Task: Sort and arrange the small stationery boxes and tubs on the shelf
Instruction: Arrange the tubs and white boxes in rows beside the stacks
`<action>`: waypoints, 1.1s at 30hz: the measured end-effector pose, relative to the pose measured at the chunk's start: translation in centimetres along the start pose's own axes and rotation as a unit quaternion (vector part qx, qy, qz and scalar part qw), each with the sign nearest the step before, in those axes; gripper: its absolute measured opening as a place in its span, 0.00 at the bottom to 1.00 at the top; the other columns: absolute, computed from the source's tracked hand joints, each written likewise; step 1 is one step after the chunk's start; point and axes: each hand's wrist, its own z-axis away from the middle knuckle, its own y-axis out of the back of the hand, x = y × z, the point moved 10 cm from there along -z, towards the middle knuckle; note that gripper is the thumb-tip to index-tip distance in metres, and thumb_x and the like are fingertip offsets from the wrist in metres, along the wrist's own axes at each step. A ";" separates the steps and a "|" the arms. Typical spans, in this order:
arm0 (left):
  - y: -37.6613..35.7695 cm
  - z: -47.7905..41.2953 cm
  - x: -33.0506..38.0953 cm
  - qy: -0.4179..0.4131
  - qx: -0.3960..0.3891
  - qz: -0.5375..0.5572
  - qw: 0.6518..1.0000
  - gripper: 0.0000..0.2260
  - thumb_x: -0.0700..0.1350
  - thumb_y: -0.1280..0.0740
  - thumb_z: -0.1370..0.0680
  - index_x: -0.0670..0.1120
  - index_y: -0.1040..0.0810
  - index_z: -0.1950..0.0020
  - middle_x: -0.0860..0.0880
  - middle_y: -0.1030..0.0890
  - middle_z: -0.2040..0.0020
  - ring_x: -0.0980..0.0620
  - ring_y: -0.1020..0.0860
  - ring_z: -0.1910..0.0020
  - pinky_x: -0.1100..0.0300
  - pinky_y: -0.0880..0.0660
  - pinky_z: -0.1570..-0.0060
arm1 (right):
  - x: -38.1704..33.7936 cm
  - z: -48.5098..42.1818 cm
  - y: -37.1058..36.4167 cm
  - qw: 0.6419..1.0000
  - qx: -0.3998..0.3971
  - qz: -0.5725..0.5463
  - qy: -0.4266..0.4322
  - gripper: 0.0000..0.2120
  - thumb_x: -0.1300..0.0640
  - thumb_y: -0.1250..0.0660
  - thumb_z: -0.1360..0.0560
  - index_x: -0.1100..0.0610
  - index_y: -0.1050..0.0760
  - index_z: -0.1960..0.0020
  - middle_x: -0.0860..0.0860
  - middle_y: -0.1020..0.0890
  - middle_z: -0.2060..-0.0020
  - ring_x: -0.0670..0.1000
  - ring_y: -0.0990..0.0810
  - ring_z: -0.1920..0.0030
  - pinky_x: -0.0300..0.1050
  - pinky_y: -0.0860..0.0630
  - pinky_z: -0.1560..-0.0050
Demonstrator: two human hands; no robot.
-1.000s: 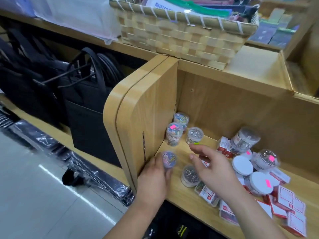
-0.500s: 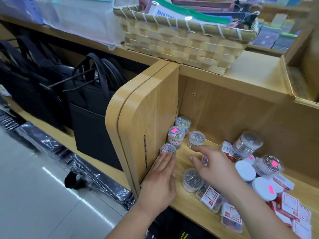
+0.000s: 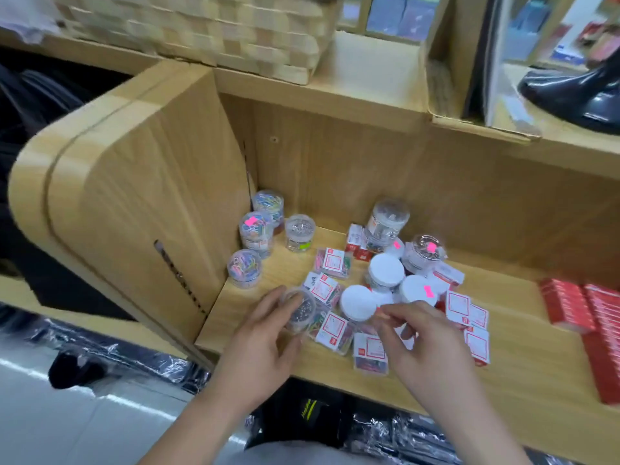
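**Pin tub in the left hand, beside the side panel**

The left hand [image 3: 265, 340] is gripping a clear tub of silver pins [image 3: 298, 310], fingers curled round its wall, just right of the wooden side panel [image 3: 144, 203] of the shelf [image 3: 231, 318]. Three clear tubs of coloured paper clips [image 3: 255, 231] are standing in a row against that panel, farther back. The right hand [image 3: 427, 347] is hovering farther right of the panel, fingertips drawn close together beside the white-lidded tubs [image 3: 358, 302]. Whether they are pinching anything, I cannot tell. Small labelled boxes [image 3: 332, 263] holding coloured clips are lying scattered between the hands.
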 end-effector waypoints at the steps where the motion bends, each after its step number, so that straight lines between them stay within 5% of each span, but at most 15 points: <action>1: -0.3 0.0 -0.1 0.000 0.000 0.000 1.000 0.26 0.49 0.28 0.25 0.54 0.26 0.26 0.60 0.33 0.25 0.63 0.34 0.26 0.73 0.41 0.30 | 0.9 0.7 0.0 1.000 0.005 0.003 -0.013 0.07 0.54 0.24 0.28 0.44 0.19 0.52 0.40 0.22 0.62 0.42 0.25 0.62 0.48 0.23 0.60; 7: -1.8 -0.3 0.1 0.014 0.010 -0.013 1.000 0.30 0.49 0.21 0.30 0.55 0.25 0.29 0.58 0.34 0.23 0.58 0.29 0.29 0.58 0.24 0.38 | 4.3 4.7 -3.5 0.997 -0.039 0.007 -0.069 0.27 0.34 0.31 0.34 0.39 0.22 0.37 0.38 0.30 0.59 0.43 0.26 0.60 0.48 0.22 0.57; 10: -2.2 -0.6 0.6 0.008 0.007 -0.027 1.000 0.28 0.49 0.20 0.30 0.53 0.24 0.31 0.56 0.32 0.26 0.52 0.26 0.32 0.53 0.22 0.40 | 4.7 5.7 -3.7 0.997 -0.018 0.031 -0.064 0.26 0.32 0.32 0.32 0.43 0.19 0.39 0.42 0.30 0.58 0.47 0.23 0.61 0.46 0.21 0.63; 16: -3.8 -0.9 3.0 -0.028 0.000 -0.030 0.999 0.28 0.51 0.20 0.31 0.52 0.24 0.33 0.55 0.31 0.28 0.51 0.25 0.33 0.58 0.24 0.39 | 6.9 6.7 -1.5 0.994 0.016 0.037 -0.105 0.22 0.46 0.20 0.33 0.47 0.17 0.41 0.42 0.26 0.54 0.46 0.20 0.57 0.42 0.22 0.58; 24: -3.6 -0.6 3.2 -0.047 -0.013 0.032 0.998 0.27 0.52 0.25 0.26 0.54 0.26 0.28 0.56 0.34 0.25 0.56 0.30 0.28 0.62 0.29 0.32 | 7.4 6.8 0.1 0.990 0.049 0.078 -0.110 0.19 0.44 0.20 0.35 0.50 0.15 0.48 0.42 0.18 0.57 0.50 0.17 0.56 0.44 0.20 0.58; 30: -3.1 -1.1 2.9 -0.019 -0.001 0.046 0.999 0.20 0.53 0.29 0.23 0.56 0.22 0.31 0.63 0.30 0.32 0.65 0.26 0.35 0.66 0.26 0.42 | 6.2 4.9 0.2 0.968 -0.075 0.172 -0.168 0.18 0.30 0.36 0.28 0.42 0.21 0.52 0.43 0.23 0.56 0.47 0.20 0.52 0.43 0.27 0.59; 33: -3.3 -1.3 2.9 -0.016 -0.036 0.061 0.997 0.22 0.59 0.33 0.23 0.57 0.23 0.29 0.66 0.31 0.30 0.64 0.23 0.42 0.68 0.27 0.42 | 6.4 3.4 1.4 0.964 -0.074 0.188 -0.173 0.16 0.30 0.37 0.27 0.39 0.20 0.48 0.43 0.24 0.58 0.46 0.20 0.52 0.45 0.25 0.59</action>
